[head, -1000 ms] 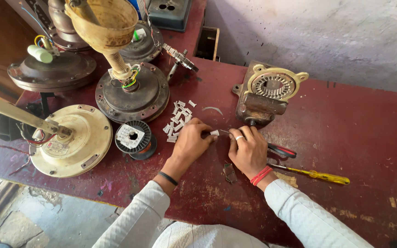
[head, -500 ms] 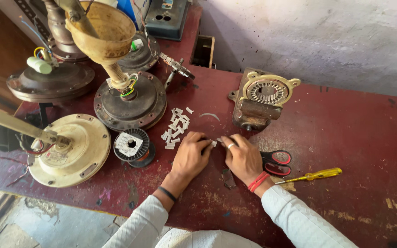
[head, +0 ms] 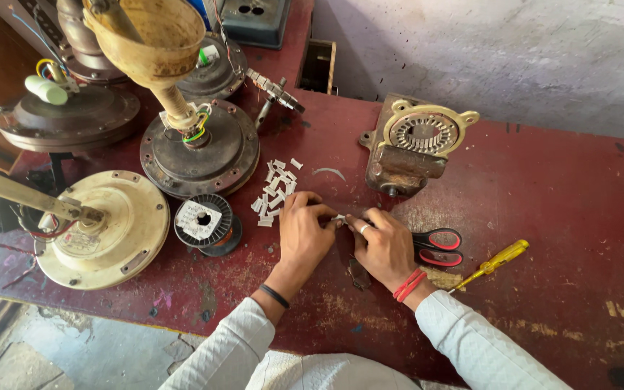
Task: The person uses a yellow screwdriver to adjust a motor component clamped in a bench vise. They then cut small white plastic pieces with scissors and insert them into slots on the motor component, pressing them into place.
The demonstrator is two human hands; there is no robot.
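Head view: both hands (head: 344, 238) pinch one white strip (head: 339, 217) (tiny).

Scissors (head: 438, 247), screwdriver (head: 491, 264) — perhaps 3 fan motors (head: 200, 148).

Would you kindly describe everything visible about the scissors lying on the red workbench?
The scissors have red plastic handle loops with dark inner lining; the two loops lie side by side, flat on the worn red table. Their blades point toward the person and are hidden under the right hand, whose outer edge rests against the handles. A yellow-handled screwdriver lies just to the side, apart from them. Whether the blades are open cannot be told.
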